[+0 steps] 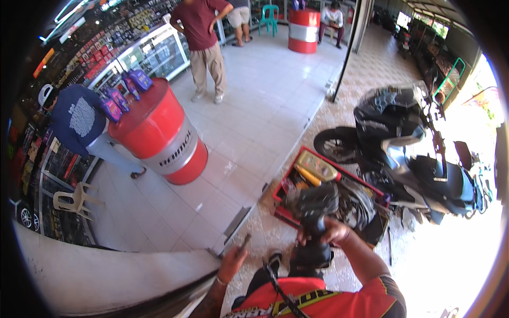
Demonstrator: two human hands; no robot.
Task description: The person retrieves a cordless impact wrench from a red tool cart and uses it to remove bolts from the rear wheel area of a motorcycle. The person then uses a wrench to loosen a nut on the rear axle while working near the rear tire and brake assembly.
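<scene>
My left hand (pixel 232 265) is closed on a slim grey metal piece (pixel 245 241), near the bottom middle. To its right, my right hand (pixel 333 233) grips a dark cordless power tool (pixel 313 204) by the handle, with its blurred head pointing toward the upper left. Beyond and partly hidden by the tool, a red tray (pixel 283 212) holds a beige oil bottle (pixel 318 166), a yellow-handled item (pixel 307 175) and a dark bundle of cables or hoses (pixel 354 204).
A motorcycle (pixel 395 132) stands beside the tray. Left are a red-and-silver drum (pixel 159 122) with purple bottles, a plastic chair (pixel 71 204) and a person in navy (pixel 79 114). Several people, including one in maroon (pixel 199 26), are farther back near glass counters (pixel 154 53).
</scene>
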